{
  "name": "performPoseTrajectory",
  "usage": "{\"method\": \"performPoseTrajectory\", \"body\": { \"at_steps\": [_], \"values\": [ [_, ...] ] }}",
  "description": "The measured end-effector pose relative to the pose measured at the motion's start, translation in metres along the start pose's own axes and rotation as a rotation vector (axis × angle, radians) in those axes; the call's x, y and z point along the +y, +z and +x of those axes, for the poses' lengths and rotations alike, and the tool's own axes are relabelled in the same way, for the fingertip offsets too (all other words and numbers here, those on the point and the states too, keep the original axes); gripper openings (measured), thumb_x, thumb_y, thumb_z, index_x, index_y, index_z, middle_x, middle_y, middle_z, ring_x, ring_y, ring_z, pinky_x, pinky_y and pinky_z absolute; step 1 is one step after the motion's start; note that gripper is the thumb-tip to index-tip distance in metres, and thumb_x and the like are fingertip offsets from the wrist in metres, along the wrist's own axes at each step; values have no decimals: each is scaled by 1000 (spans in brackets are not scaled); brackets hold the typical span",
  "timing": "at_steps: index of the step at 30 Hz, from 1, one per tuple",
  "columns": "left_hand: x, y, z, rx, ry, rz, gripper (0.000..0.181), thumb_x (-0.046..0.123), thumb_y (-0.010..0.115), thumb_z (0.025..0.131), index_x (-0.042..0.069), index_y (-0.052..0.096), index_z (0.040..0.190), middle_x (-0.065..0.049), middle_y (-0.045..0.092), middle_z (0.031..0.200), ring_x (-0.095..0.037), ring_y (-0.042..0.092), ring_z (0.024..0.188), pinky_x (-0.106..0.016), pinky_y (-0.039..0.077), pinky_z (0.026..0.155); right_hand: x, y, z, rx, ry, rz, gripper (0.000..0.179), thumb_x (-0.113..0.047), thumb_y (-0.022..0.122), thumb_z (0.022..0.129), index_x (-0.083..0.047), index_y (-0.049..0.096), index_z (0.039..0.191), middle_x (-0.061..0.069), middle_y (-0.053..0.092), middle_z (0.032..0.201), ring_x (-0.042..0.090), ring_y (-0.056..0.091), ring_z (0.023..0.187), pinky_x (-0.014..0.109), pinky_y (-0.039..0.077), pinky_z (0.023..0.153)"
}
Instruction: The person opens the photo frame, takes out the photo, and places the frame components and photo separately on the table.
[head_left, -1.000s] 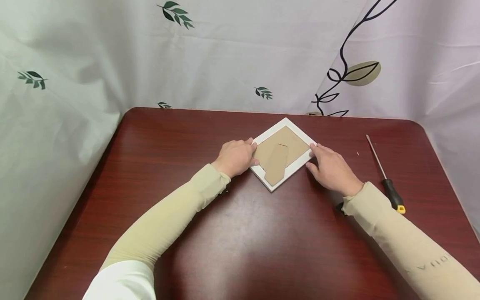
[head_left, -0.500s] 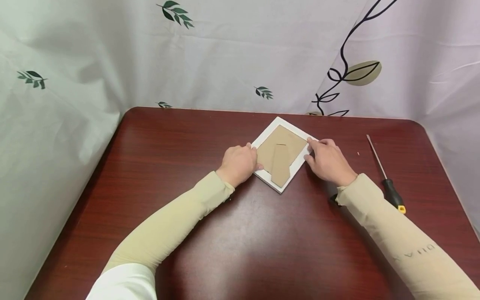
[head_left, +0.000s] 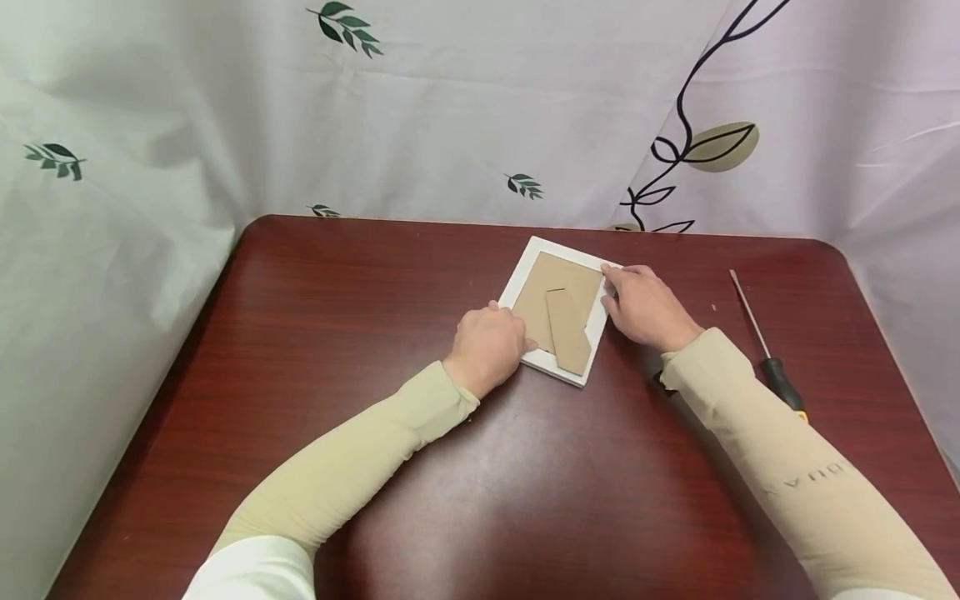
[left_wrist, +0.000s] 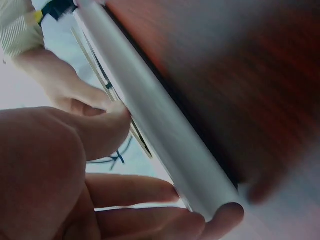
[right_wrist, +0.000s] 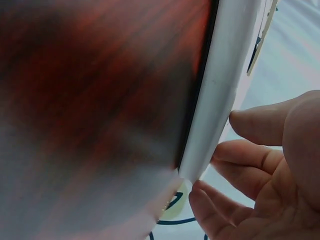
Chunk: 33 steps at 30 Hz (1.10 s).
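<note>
A white picture frame (head_left: 570,252) lies face down on the table, turned at an angle. Its brown cardboard back (head_left: 528,304) carries a cardboard stand leg (head_left: 566,329). At the frame's left edge my left hand (head_left: 489,346) grips it, thumb over the rim; in the left wrist view the fingers curl at one end of the white side (left_wrist: 155,110). My right hand (head_left: 647,307) holds the upper right corner. In the right wrist view, its thumb and fingertips touch the white edge (right_wrist: 215,85). The frame's front is hidden.
A screwdriver (head_left: 780,379) with a black and yellow handle lies right of the right hand, its end partly behind the right sleeve (head_left: 780,442). A tiny pale speck (head_left: 713,307) sits near it. Behind the reddish-brown table (head_left: 337,292) hangs a leaf-patterned curtain (head_left: 450,108).
The picture frame has turned counterclockwise on the table. My right hand has moved left and slightly away with its corner, while my left hand has come right and nearer.
</note>
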<state>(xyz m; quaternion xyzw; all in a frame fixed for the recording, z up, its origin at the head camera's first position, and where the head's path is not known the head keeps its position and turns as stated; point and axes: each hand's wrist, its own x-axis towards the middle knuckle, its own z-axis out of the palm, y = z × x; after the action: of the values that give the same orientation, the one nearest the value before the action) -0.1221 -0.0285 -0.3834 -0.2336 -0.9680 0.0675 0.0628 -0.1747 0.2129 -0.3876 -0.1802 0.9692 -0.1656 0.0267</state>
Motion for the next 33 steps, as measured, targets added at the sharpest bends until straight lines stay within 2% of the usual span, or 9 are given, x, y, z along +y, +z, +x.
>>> {"method": "performPoseTrajectory", "body": {
  "at_steps": [4, 9, 14, 17, 21, 26, 29, 31, 33],
  "values": [
    [11, 0, -5, 0, -13, 60, 48, 56, 63, 93, 11, 79, 87, -10, 76, 93, -27, 74, 92, -38, 57, 51, -1, 0, 7, -2, -34, -7, 50, -6, 52, 96, 14, 46, 141, 27, 67, 110, 47, 50, 127, 53, 38, 109],
    [26, 5, -13, 77, -42, 153, 58, 57, 58, 95, 3, 79, 104, -17, 75, 102, -28, 75, 89, -37, 57, 47, -2, -1, 12, -6, -68, 11, 46, -4, 53, 97, 12, 50, 139, 29, 64, 119, 44, 50, 128, 54, 41, 107],
    [39, 8, -18, 169, -86, 159, 52, 55, 61, 93, 6, 82, 95, -14, 76, 97, -28, 75, 91, -35, 58, 48, -4, 0, 18, -20, -89, 6, 42, -5, 52, 99, 12, 52, 138, 28, 62, 126, 40, 55, 123, 53, 43, 105],
    [46, 7, -17, 185, -108, 149, 46, 52, 63, 92, 10, 82, 88, -13, 76, 94, -30, 75, 91, -35, 58, 48, -4, 2, 23, 9, -122, 0, 36, -4, 52, 98, 9, 57, 131, 24, 65, 113, 38, 62, 105, 54, 49, 94],
    [51, 7, -15, 154, -79, 177, 36, 45, 60, 96, 20, 82, 82, -13, 76, 91, -34, 74, 89, -37, 57, 48, -5, 3, 28, 61, -158, -4, 25, -2, 53, 97, 6, 62, 119, 19, 66, 94, 38, 64, 84, 55, 51, 78],
    [47, 4, -15, 127, -72, 174, 38, 49, 60, 96, 22, 82, 83, -12, 76, 90, -30, 75, 88, -36, 57, 48, -7, 4, 31, 48, -154, -2, 26, -3, 53, 98, 7, 61, 120, 22, 67, 97, 41, 65, 86, 56, 52, 78],
    [38, 2, -17, 156, -48, 166, 47, 57, 63, 91, 17, 80, 76, -9, 76, 79, -23, 75, 74, -32, 55, 45, -6, 3, 32, 42, -148, -8, 22, -3, 54, 97, 6, 61, 117, 19, 67, 92, 39, 66, 82, 55, 52, 76],
    [29, -1, -17, 173, -32, 114, 50, 62, 65, 88, 18, 76, 67, -4, 72, 68, -18, 71, 63, -30, 52, 43, -6, 2, 33, 36, -135, -3, 18, -4, 55, 97, 3, 63, 112, 17, 68, 89, 36, 65, 80, 53, 52, 74],
    [17, -4, -19, 162, -21, 55, 54, 67, 65, 85, 16, 72, 67, -2, 67, 63, -18, 67, 56, -32, 50, 43, -5, 0, 34, 28, -112, 16, 15, -5, 55, 97, 1, 64, 108, 16, 70, 93, 33, 66, 80, 51, 52, 73]
  ]
}}
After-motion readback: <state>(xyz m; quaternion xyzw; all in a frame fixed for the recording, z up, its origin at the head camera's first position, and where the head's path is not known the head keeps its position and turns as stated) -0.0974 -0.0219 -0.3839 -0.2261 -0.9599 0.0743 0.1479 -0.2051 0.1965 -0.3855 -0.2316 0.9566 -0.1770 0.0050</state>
